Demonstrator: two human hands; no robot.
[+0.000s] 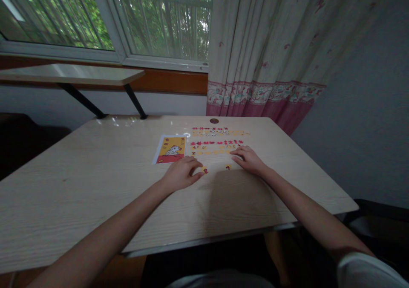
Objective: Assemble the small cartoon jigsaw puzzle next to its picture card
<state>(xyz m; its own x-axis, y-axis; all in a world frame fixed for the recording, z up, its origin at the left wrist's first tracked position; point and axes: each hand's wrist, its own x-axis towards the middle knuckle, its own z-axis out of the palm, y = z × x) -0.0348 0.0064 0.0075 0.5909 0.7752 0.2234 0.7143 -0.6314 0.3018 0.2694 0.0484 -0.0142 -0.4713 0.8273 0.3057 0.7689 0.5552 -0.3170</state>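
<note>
My left hand (pixel 182 173) rests low over the table, thumb and forefinger closing on a small yellow and red jigsaw puzzle piece (pixel 205 170) at their tips. To the right, my right hand (pixel 249 160) has its fingers stretched out beside the end of a row of yellow puzzle pieces (pixel 211 153); I see nothing held in it. Between the hands lies a loose puzzle piece (pixel 228 167). Farther back are rows of red puzzle pieces (pixel 217 142) and yellow and white ones. The reference picture (pixel 172 149), a white animal on yellow and red, lies flat just beyond my left hand.
A dark round spot (pixel 214 121) marks the far edge of the wooden table (pixel 105 185). A raised shelf (pixel 79 73) on black legs stands at the back left. Behind the table are a window and a patterned curtain (pixel 252 58).
</note>
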